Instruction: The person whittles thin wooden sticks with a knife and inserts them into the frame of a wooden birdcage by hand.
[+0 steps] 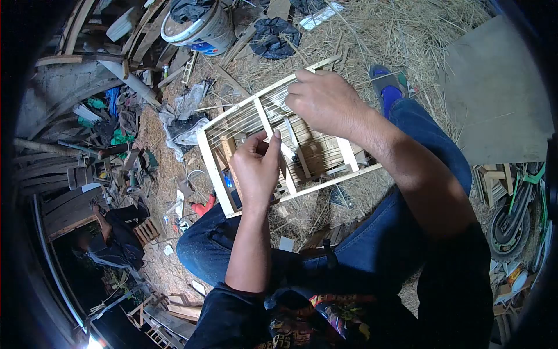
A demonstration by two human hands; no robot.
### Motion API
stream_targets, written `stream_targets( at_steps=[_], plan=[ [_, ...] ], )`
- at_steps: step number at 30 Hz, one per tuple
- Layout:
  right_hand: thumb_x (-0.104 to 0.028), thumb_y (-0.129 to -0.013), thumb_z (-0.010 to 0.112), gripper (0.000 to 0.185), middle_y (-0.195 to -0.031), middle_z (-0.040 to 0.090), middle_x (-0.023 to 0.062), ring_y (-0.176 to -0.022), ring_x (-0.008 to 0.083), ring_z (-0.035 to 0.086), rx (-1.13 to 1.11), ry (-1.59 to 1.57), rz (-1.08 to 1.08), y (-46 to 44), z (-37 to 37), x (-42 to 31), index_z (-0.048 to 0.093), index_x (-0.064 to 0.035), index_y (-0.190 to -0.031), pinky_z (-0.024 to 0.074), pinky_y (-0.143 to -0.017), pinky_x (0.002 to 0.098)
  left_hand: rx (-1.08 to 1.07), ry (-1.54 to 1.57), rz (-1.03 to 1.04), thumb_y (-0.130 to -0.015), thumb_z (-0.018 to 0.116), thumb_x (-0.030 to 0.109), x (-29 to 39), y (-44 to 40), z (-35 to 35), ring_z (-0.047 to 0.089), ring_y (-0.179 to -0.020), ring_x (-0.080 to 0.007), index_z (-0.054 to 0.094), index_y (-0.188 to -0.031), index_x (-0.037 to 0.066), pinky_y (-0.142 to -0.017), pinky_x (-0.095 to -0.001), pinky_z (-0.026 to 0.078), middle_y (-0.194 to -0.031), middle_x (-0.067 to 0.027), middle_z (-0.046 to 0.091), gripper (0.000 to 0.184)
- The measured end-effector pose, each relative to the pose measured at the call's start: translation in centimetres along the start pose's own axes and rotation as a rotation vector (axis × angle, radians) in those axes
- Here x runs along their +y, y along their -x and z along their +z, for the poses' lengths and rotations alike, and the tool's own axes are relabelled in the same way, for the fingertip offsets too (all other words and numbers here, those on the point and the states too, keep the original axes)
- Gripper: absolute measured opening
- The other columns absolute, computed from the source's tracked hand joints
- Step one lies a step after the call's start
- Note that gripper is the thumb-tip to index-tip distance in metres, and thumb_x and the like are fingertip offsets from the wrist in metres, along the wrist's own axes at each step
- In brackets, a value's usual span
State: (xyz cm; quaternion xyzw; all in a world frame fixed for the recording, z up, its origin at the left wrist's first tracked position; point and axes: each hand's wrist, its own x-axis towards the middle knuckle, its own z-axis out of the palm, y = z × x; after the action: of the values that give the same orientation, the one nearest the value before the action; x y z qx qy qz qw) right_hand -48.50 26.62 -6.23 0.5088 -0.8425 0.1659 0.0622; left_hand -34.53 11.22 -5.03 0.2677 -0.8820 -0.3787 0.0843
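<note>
Nearest the camera is a black short-sleeved shirt with a colourful printed front (317, 320), and beyond it two legs in blue denim jeans (360, 235) spread either side of the work. Between the knees, a pale rectangular wooden frame strung with thin rods (216, 174) lies tilted just beneath both hands, probably set there so that both can reach in; what supports it is unclear. The left hand (256, 171) is at a pale flat wooden crossbar (263, 116), thumb and forefinger bent toward each other, perhaps steadying it, though I cannot tell whether they meet on anything. The right hand (325, 102) is curled over the frame's far end, fingertips hidden, so its grip cannot be told. Beyond the left hand, well apart, stands a white plastic bucket (215, 38).
</note>
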Motion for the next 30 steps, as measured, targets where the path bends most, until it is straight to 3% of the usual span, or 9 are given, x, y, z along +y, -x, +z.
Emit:
stream_targets(
  at_steps=[6, 8, 18, 20, 26, 30],
  plan=[
    [-0.012, -0.083, 0.074, 0.006, -0.092, 0.071, 0.0007, -0.099, 0.0160, 0.065, 0.068, 0.062, -0.040, 0.1, 0.5, 0.0, 0.074, -0.0071, -0.087, 0.0589, -0.081, 0.0318, -0.008, 0.026, -0.007, -0.092, 0.083, 0.027, 0.2, 0.2, -0.1, 0.064, -0.068, -0.0103, 0.074, -0.107, -0.013, -0.064, -0.0283, 0.053, -0.076, -0.0113, 0.073, 0.043],
    [-0.013, -0.083, 0.074, 0.005, -0.090, 0.071, 0.0004, -0.098, 0.0154, 0.065, 0.095, 0.083, -0.069, 0.1, 1.0, 0.0, 0.074, -0.0078, -0.085, 0.0587, -0.081, 0.0313, 0.038, -0.077, 0.132, -0.095, 0.077, 0.020, -0.7, 0.0, 0.1, 0.062, -0.053, -0.0113, 0.074, -0.107, -0.011, -0.051, -0.0293, 0.047, -0.063, -0.0117, 0.069, 0.034],
    [-0.015, -0.084, 0.071, 0.006, -0.085, 0.069, -0.0023, -0.095, 0.0136, 0.065, 0.210, 0.040, -0.140, 0.0, 1.5, 0.1, 0.074, -0.0104, -0.080, 0.0575, -0.081, 0.0310, 0.050, -0.087, 0.194, -0.095, 0.075, 0.018, -0.6, 0.2, -0.1, 0.062, -0.052, -0.0117, 0.075, -0.106, -0.011, -0.050, -0.0301, 0.048, -0.061, -0.0115, 0.068, 0.031],
    [-0.016, -0.085, 0.070, 0.008, -0.086, 0.070, -0.0017, -0.098, 0.0156, 0.065, 0.209, 0.051, -0.125, 0.1, 1.2, 0.0, 0.075, -0.0113, -0.080, 0.0575, -0.081, 0.0326, -0.030, -0.013, 0.010, -0.095, 0.079, 0.025, 0.0, 0.1, -0.3, 0.061, -0.065, -0.0101, 0.074, -0.107, -0.011, -0.060, -0.0285, 0.050, -0.072, -0.0108, 0.071, 0.038],
    [-0.014, -0.082, 0.069, 0.007, -0.087, 0.071, -0.0017, -0.099, 0.0178, 0.066, 0.150, 0.071, -0.068, 0.6, 0.0, -0.2, 0.076, -0.0126, -0.082, 0.0562, -0.081, 0.0344, -0.025, -0.013, -0.027, -0.095, 0.077, 0.021, 1.4, 0.1, 0.0, 0.063, -0.060, -0.0132, 0.074, -0.107, -0.012, -0.056, -0.0321, 0.050, -0.068, -0.0125, 0.071, 0.035],
    [-0.009, -0.078, 0.068, 0.008, -0.088, 0.070, -0.0020, -0.097, 0.0199, 0.064, 0.152, 0.083, -0.027, 1.0, -0.3, 0.3, 0.074, -0.0117, -0.083, 0.0546, -0.082, 0.0354, 0.031, -0.033, 0.094, -0.093, 0.077, 0.022, 0.3, -0.4, 0.9, 0.064, -0.057, -0.0158, 0.075, -0.102, -0.009, -0.055, -0.0332, 0.050, -0.066, -0.0148, 0.069, 0.032]
  ],
)
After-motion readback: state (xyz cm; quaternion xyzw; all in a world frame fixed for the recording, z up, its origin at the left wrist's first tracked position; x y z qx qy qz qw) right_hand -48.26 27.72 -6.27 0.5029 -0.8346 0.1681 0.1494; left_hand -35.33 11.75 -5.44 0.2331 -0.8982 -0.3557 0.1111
